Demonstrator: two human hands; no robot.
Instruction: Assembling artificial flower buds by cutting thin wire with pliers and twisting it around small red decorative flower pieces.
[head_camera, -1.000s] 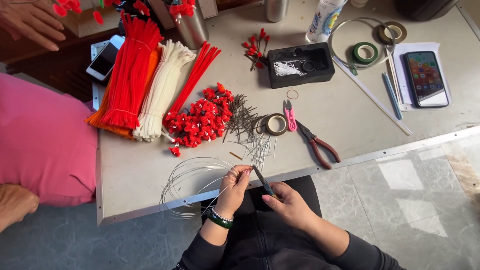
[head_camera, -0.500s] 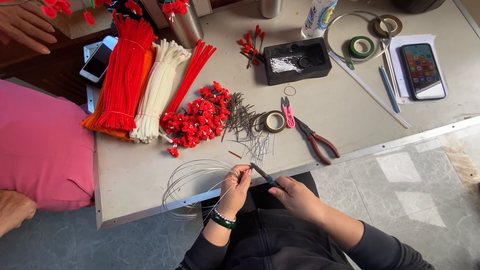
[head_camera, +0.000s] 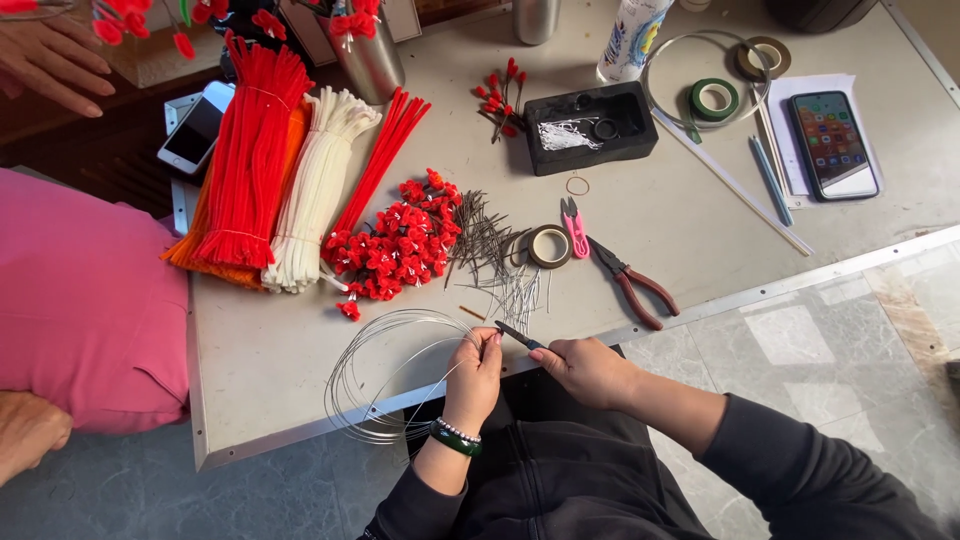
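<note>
My left hand (head_camera: 477, 368), with a green bracelet on its wrist, pinches thin silver wire that runs from a loose wire coil (head_camera: 385, 375) lying over the table's near edge. My right hand (head_camera: 585, 368) grips a small dark cutting tool (head_camera: 519, 336) whose tip points at the wire between my two hands. Both hands hover at the table edge, above my lap. Just beyond them lies a scatter of short cut wire pieces (head_camera: 500, 265) and a heap of small red flowers (head_camera: 395, 243).
Bundles of red (head_camera: 250, 150), orange and white (head_camera: 318, 185) fuzzy stems lie at the left. Tape roll (head_camera: 549, 246), pink snips (head_camera: 575, 226), red-handled pliers (head_camera: 632, 282), black tray (head_camera: 590, 125), green tape (head_camera: 714, 99), two phones (head_camera: 833, 143). A person in pink (head_camera: 85, 300) sits left; another hand (head_camera: 50, 60) is top left.
My hands have stayed at the table edge, with the cutting tool shifting slightly toward the wire. The camera view has shifted a little.
</note>
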